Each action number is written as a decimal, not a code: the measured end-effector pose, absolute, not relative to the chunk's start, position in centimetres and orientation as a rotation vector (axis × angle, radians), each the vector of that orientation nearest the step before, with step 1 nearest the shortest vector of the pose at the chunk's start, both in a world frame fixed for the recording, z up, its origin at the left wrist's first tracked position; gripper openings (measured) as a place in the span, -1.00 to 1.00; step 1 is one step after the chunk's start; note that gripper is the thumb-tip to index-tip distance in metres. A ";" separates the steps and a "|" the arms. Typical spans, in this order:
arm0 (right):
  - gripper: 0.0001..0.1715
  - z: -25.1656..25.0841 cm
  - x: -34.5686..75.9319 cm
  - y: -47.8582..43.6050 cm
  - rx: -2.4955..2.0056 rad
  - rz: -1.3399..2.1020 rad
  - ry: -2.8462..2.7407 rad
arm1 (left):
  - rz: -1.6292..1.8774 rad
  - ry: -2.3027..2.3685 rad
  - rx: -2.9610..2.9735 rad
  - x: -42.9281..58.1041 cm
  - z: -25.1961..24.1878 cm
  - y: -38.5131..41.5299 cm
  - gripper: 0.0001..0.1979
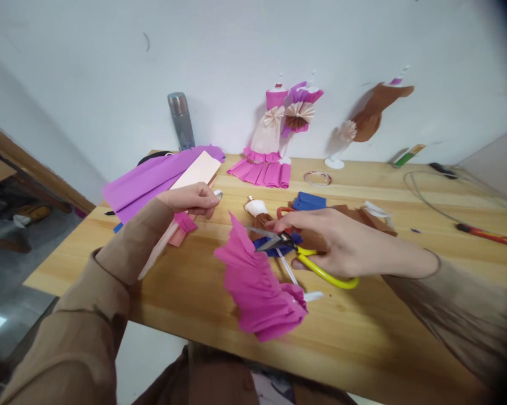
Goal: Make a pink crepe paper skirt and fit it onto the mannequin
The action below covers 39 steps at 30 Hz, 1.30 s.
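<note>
My right hand (pixel 341 239) grips a pair of scissors (pixel 285 240) with red and yellow handles. Their blades are parted and point left, at the upper edge of a ruffled pink crepe paper piece (pixel 261 287). Closed above the table's left part, my left hand (pixel 194 198) has a small silvery-white thing (pixel 218 194) at its fingertips, too small to name. Behind the scissors lies a little dress form (pixel 257 208) with a white top and brown paper, partly hidden. Dark blue paper (pixel 272 246) and a thin white stick (pixel 287 267) show beneath the blades.
Purple paper sheets (pixel 152 183) and a cream strip (pixel 198 169) lie left, near a grey flask (pixel 181 121). Dress forms in pink (pixel 274 126) and brown (pixel 369 115) paper stand along the wall. A red-handled tool (pixel 489 235) with a cord lies right.
</note>
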State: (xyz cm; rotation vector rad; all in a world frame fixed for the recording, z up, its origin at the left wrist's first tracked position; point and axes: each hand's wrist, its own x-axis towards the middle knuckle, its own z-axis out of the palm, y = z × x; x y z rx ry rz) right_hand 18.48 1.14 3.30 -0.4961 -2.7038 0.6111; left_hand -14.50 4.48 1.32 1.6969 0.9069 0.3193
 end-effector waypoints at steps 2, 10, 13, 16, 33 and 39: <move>-0.72 3.2 17.6 1.3 -0.462 0.641 -2.698 | 0.326 0.755 1.652 -14.3 1.3 4.2 -0.40; -0.64 2.5 14.6 1.5 -0.344 0.790 -2.633 | 0.454 0.533 1.624 -14.5 0.5 3.8 -0.33; -0.65 2.5 13.9 1.5 -0.307 0.746 -2.619 | 0.485 0.489 1.636 -14.9 0.2 4.1 -0.29; -0.65 2.7 13.2 1.8 -0.272 0.694 -2.571 | 0.512 0.382 1.668 -14.9 0.5 4.2 -0.29; -0.65 2.4 9.9 3.0 -0.058 0.608 -2.384 | 0.428 0.076 1.677 -13.4 2.6 3.7 -0.15; -0.70 2.7 10.2 2.5 -0.095 0.730 -2.393 | 0.783 0.528 1.646 -14.6 1.1 3.9 -0.12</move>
